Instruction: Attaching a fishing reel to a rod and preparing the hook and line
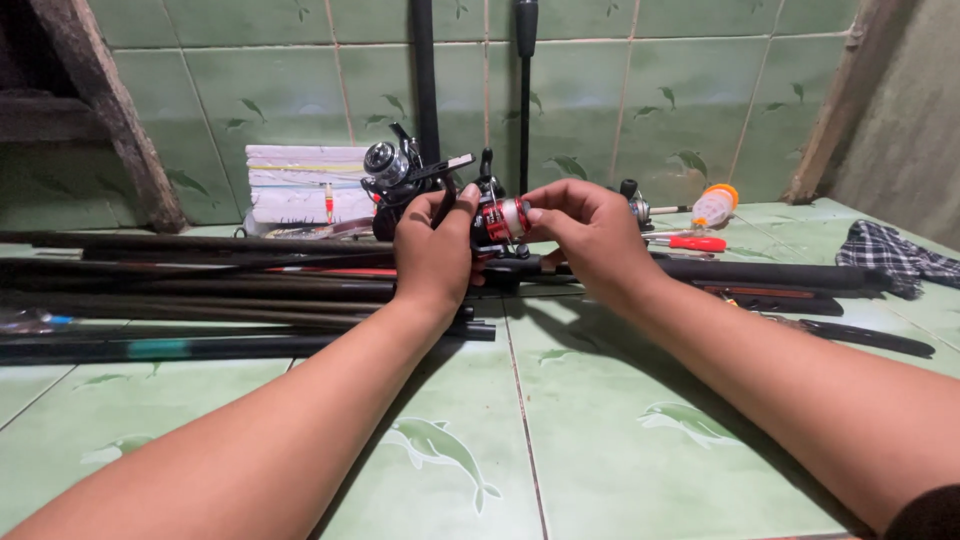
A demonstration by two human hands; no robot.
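Note:
A small black and red fishing reel (pixel 497 221) is held up between both hands above the green tiled floor. My left hand (pixel 435 250) grips its left side, thumb raised against the black handle. Fingers of my right hand (pixel 585 228) pinch the red spool from the right. The reel seems mounted on a black rod (pixel 760 272) lying across the floor behind my hands. A second, silver and black reel (pixel 392 170) sits just behind my left hand.
Several dark fishing rods (pixel 200 290) lie stacked on the left. White flat boxes (pixel 300 185) rest against the tiled wall. A red-handled tool (pixel 698 243), an orange-capped bottle (pixel 715 205) and a checked cloth (pixel 890 255) lie to the right. Two rods (pixel 525 80) lean upright on the wall.

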